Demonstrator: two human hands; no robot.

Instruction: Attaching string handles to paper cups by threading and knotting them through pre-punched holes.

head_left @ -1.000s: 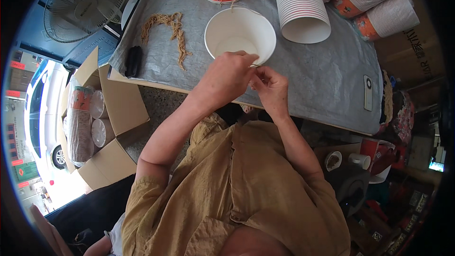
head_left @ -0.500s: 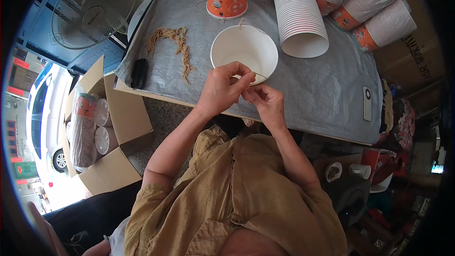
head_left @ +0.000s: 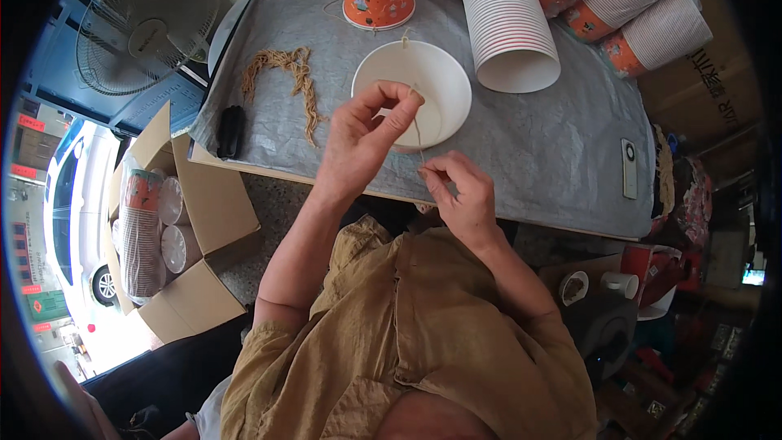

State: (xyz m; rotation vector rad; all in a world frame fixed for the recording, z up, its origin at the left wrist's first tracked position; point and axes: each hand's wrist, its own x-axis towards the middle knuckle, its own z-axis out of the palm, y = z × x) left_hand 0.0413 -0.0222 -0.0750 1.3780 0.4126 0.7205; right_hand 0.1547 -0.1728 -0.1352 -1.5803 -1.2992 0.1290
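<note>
A white paper bucket [head_left: 450, 85] stands on the table with its mouth facing up toward me. A knotted bit of tan string [head_left: 405, 41] sits at its far rim. Over the near rim, my left hand [head_left: 362, 138] pinches the upper part of a thin string [head_left: 419, 132] between thumb and fingertips. My right hand [head_left: 464, 195] is lower and to the right, pinching the string's lower part near the table's front edge. Between the two hands the string runs almost straight; whether it passes through the near rim is not clear.
A bundle of tan strings [head_left: 301, 85] and a black object [head_left: 231, 132] lie at left. Behind stands an upturned orange bucket [head_left: 379, 2]. Nested white buckets [head_left: 509, 24] and wrapped stacks [head_left: 656, 45] fill the back right. An open carton [head_left: 213, 204] stands left, below a fan [head_left: 148, 28].
My hands have come apart: the left has risen and the right has dropped slightly, so the string now stretches between them. The view has shifted a little.
</note>
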